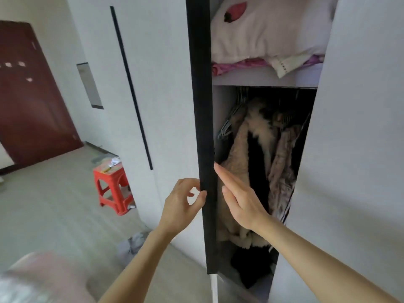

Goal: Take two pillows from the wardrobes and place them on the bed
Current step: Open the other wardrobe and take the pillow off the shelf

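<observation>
There is only one view, from the camera on my head, so no part is shared with another view. It looks forward and a little down at the wardrobe [349,149], very near, with the black door edge [202,127] in the middle. My two forearms come in from below. Left of the wardrobe, farther away, are a red stool [113,186] and a brown door [32,95].

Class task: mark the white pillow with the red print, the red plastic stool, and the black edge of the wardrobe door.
White pillow with red print [269,33]: head view, its front face.
Red plastic stool [113,189]: head view, its front legs.
Black wardrobe door edge [202,106]: head view, mid-height.
</observation>
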Demonstrator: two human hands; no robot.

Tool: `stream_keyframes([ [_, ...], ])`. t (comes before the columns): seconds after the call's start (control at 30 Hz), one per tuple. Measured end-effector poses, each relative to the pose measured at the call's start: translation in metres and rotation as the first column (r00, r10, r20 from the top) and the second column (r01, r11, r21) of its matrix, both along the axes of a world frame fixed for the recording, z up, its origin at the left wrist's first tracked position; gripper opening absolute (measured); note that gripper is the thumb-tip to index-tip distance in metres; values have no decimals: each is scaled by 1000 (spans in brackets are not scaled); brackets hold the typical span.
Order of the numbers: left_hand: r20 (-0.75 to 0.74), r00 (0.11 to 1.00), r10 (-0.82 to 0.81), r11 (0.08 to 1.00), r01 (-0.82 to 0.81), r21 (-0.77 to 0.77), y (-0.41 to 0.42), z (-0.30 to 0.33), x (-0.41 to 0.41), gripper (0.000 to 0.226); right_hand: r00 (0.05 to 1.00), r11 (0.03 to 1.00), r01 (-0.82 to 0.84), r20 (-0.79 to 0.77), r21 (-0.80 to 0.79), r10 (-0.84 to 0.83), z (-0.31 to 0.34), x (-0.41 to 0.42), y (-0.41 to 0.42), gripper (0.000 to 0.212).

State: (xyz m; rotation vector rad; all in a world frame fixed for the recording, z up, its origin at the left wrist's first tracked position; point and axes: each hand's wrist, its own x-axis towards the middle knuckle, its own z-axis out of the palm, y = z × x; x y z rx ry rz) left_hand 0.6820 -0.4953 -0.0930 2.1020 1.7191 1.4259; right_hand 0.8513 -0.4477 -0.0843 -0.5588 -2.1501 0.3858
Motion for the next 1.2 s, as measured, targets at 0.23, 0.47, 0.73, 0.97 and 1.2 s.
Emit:
stream_keyframes([
  [0.23,-55,914,402,905,-387,177,-33,1,-82,61,986,983,-106,141,150,85,5,-100,7,65],
  [0.47,-36,866,499,866,-498,42,-22,19,-155,77,942,981,-138,323,134,88,11,-169,24,57],
  [0.73,-100,837,539,824,-548,-147,0,37,-202,83,930,993,-79,366,92,40,18,-176,56,52],
  [0.97,-81,710,700,703,-665,252,10,23,-124,71,948,997,18,315,71,-40,24,-108,85,43],
  [1.2,-201,728,656,754,-618,223,62,14,-58,75,833,933,317,421,168,-359,35,26,117,41],
])
